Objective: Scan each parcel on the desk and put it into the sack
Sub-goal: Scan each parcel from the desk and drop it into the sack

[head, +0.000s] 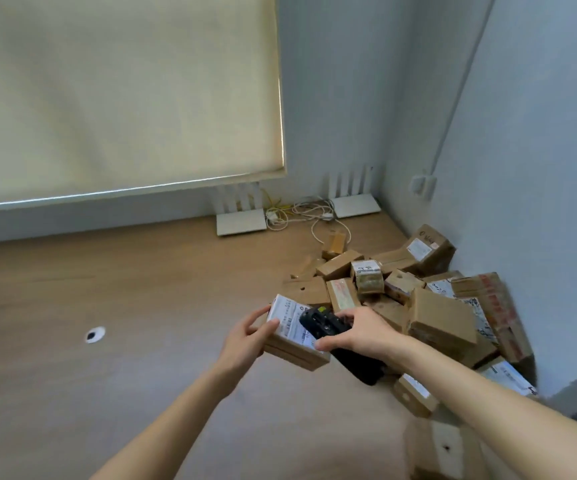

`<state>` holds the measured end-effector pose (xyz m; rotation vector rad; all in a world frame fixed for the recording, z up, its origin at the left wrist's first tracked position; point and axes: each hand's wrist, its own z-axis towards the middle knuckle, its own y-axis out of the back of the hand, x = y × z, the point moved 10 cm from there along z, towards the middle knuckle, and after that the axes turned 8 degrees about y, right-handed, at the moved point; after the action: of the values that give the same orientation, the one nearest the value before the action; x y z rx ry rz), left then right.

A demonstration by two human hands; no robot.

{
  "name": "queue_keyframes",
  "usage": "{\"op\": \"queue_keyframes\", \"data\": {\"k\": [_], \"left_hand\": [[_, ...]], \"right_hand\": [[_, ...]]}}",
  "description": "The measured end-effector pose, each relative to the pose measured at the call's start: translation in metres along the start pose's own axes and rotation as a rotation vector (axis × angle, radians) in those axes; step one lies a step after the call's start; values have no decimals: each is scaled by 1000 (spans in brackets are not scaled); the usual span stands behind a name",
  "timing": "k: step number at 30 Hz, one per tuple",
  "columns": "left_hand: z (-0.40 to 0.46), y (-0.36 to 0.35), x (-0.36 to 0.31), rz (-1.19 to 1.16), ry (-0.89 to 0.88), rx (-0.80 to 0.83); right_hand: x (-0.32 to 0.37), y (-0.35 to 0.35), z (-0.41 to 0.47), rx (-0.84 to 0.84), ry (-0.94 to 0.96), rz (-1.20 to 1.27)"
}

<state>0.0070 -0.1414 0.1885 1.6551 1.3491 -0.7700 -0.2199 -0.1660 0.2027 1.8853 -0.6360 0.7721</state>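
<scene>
Parcel (290, 336) in left hand (245, 341) (gripped)

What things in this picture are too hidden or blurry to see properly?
All in the head view:
- Sack: not in the picture at all.
- Label on the held parcel: print blurred, partly covered by the scanner.
- Scanner screen: faces away, under the right hand.
- Left hand: its fingertips are hidden behind the parcel.
- Parcel pile: lower boxes are buried under the upper ones.
- Box at the bottom: cut by the edge.
</scene>
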Motion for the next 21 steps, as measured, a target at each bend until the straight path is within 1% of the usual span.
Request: {"op": "queue_keyframes", "data": {"k": [3, 7, 11, 16, 21], "left_hand": [[-42, 79, -30, -5, -65, -104], [-113, 194, -52, 5, -141, -279], [-196, 295, -55, 44, -199, -430], [-296, 384, -43, 69, -242, -566], [-373, 437, -20, 96, -237, -657]], "right_hand": [[86, -8, -13, 31, 151, -108], [197, -24, -44, -49, 331, -296], [294, -60, -90, -80, 443, -427], [378, -120, -151, -84, 552, -534], [429, -171, -199, -103, 633, -623]]}}
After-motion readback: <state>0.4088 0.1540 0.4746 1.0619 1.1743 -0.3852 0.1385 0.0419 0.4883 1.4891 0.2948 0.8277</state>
